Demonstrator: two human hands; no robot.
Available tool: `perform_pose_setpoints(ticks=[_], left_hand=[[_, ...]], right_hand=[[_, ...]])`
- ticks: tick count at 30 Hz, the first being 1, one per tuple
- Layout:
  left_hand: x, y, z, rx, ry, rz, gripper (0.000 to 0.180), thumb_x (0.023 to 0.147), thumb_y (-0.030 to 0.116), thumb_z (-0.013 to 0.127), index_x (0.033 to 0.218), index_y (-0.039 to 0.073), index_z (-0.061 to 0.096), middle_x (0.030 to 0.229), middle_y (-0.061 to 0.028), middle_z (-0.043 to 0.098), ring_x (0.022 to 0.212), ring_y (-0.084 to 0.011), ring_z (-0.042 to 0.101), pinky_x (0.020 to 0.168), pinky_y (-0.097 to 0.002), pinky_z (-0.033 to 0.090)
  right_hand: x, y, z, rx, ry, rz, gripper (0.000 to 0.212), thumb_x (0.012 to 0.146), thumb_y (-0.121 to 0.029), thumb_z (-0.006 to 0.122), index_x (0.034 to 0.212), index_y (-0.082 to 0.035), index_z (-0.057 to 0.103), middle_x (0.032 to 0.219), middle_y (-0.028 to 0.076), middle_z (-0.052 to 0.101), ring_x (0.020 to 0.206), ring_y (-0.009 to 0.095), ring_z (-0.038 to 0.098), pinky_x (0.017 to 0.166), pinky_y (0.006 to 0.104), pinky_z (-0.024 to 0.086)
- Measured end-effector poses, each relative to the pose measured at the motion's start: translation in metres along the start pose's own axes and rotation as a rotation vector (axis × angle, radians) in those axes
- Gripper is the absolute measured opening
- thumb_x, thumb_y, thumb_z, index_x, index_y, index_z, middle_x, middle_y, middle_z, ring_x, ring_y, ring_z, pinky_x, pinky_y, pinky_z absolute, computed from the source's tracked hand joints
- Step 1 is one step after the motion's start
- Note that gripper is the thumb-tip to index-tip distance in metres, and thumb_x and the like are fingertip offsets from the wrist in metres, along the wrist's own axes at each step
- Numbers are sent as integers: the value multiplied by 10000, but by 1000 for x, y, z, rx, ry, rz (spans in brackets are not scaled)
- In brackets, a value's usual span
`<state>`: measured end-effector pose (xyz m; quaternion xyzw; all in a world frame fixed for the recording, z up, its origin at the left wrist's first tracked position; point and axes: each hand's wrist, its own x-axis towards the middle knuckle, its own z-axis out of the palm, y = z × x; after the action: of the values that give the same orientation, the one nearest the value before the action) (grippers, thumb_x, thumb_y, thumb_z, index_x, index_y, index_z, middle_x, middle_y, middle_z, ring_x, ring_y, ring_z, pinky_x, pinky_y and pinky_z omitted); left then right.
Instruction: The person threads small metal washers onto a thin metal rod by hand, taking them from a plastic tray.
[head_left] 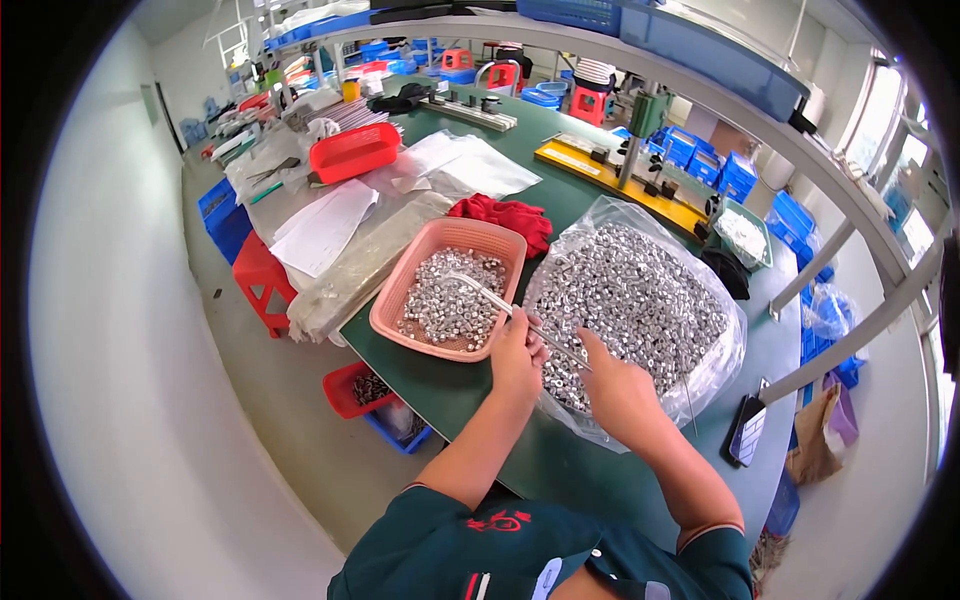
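Your left hand point(517, 355) clasps thin rod point(485, 292) | slants upper left to lower right, mid-frame | right hand point(622, 390) nearer lower end — can't tell its grip

Red lettering point(500, 521), too small to read, marks the green shirt point(565, 540).

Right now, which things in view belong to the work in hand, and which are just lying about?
In use, it seems:
- thin rod, gripped by the left hand, reaching the right hand
- pink basket and clear bag, both holding small metal parts

Apparently just lying about:
- red cloth
- phone
- papers
- red tray
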<state>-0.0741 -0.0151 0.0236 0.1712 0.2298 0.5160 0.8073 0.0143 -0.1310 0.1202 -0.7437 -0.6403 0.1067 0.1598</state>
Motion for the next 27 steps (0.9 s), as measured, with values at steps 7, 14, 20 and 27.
perform_pose_setpoints(ticks=[7, 14, 20, 27], left_hand=[[49, 44, -16, -261, 57, -73, 490, 947, 462, 355, 933, 30, 587, 583, 31, 351, 487, -82, 299, 435, -239, 257], [46, 12, -6, -316, -354, -364, 612, 956, 494, 254, 1044, -26, 564, 721, -63, 469, 634, -168, 438, 574, -274, 393], [36, -34, 23, -155, -360, -524, 432, 960, 331, 373, 1152, -37, 491, 1113, -207, 555, 1074, -312, 536, 894, -407, 464], [25, -68, 32, -69, -431, -639, 322, 959, 206, 373, 1166, -14, 484, 1167, -231, 532, 1095, -334, 523, 941, -418, 451]], right_hand=[[-82, 30, -18, 172, 162, 113, 496, 795, -31, 554, 1271, -75, 421, 662, 160, 581, 605, 331, 578, 581, 400, 445], [-135, 67, 20, 656, 300, 417, 317, 807, -25, 569, 1124, -30, 555, 570, 16, 500, 532, 69, 459, 503, 238, 373], [-161, 75, 38, 789, 349, 572, 224, 816, -47, 573, 1037, -22, 605, 561, -5, 497, 525, 47, 447, 493, 211, 354], [-172, 83, 37, 728, 354, 619, 219, 818, -65, 572, 1032, -28, 605, 590, 45, 520, 531, 86, 474, 500, 246, 380]])
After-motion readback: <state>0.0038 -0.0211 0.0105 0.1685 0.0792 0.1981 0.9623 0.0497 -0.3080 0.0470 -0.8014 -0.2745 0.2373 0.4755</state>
